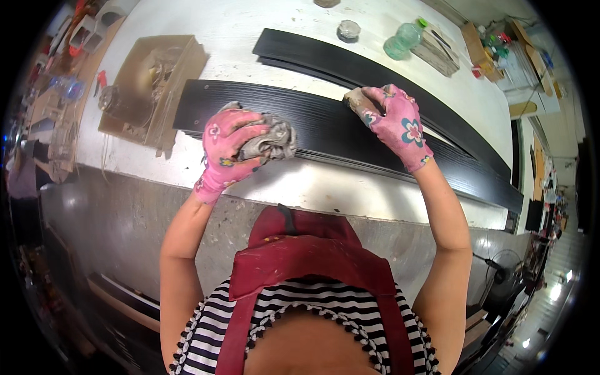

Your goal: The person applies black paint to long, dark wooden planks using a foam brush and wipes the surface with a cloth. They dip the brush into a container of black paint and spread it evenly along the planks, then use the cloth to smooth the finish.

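Probably stiff and slick, the black wood-grain board (300, 112) looks best held by its long edges. It lies along the near edge of the tabletop (340, 187), long axis left to right, slanting toward the near right corner. The left hand (226, 139) clutches a crumpled grey rag (273, 139); the right hand (395, 119) curls over the board, its contents unclear.

Pink flowered gloves (403, 128), black boards (325, 122)

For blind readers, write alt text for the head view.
A pink-gloved left hand holds a gray rag over the near edge of a black board; the gloved right hand is at the far edge, its hold unclear. A second black board and a green bottle are beyond; a cardboard box stands left.
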{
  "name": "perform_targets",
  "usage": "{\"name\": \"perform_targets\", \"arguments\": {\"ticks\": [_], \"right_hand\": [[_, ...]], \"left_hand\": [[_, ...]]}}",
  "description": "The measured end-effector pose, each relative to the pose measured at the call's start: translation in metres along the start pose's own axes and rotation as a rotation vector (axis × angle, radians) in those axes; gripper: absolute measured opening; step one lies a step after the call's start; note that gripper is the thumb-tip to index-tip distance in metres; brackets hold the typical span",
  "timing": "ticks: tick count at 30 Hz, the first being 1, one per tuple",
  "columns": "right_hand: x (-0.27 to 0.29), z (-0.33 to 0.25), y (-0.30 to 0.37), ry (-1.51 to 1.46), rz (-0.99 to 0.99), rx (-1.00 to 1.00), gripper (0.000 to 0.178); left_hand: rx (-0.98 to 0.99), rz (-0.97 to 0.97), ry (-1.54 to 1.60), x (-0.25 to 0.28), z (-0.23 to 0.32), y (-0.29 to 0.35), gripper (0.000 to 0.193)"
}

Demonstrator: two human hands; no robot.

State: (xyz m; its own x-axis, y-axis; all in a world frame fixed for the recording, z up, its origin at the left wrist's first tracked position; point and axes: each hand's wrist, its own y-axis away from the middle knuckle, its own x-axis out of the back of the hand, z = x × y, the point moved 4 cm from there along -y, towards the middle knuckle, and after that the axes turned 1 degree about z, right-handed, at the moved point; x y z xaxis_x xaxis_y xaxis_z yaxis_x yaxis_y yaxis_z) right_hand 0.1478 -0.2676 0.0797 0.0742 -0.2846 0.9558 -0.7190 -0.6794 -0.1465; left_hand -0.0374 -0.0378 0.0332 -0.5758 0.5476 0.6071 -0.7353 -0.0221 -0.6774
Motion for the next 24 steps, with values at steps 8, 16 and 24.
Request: {"name": "perform_targets", "arguments": {"ticks": [8,16,24], "right_hand": [[0.013,0.034,0.023,0.008,0.005,-0.118,0.034],[0.026,0.07,0.046,0.053,0.041,-0.202,0.035],[0.046,0.134,0.082,0.111,0.114,-0.206,0.033]], "left_hand": [[0.012,-0.018,-0.011,-0.004,0.002,0.001,0.041],[0.064,-0.061,-0.043,-0.005,0.005,0.0,0.038],[0.3,-0.008,0.004,-0.011,0.003,0.003,0.034]]}}
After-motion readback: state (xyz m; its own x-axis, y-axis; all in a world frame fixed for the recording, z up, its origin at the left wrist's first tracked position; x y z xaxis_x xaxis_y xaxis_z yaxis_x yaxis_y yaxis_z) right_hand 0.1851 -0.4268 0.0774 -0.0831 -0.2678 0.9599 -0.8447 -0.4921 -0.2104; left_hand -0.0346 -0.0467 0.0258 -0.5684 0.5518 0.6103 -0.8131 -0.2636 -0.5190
